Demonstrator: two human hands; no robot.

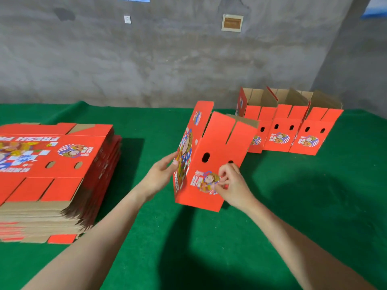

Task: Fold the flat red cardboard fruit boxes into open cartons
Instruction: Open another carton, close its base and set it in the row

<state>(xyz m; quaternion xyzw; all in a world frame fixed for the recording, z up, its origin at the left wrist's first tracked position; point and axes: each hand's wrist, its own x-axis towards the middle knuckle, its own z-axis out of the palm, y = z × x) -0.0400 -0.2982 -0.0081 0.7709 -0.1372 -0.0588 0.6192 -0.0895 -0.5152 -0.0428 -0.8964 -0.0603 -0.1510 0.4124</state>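
The partly erected red cardboard fruit carton (217,143) was tilted, just right of the stack of flat red cardboard box blanks (52,174), over the green cloth table cover (209,248). The left hand (162,174) pressed straight fingers against the carton's side panel. The right hand (232,185) lay with curled fingers on the front panel; whether it was pinching could not be determined. Three finished red open cartons (291,130) stood in a row farther right of the stack.

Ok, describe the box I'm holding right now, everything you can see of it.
The carton is red cardboard, brown inside, folded with its top open and tilted right. Its front has two oval holes, a slit between top flaps and a cartoon badge. The left hand presses its illustrated side; the right hand grips its front.
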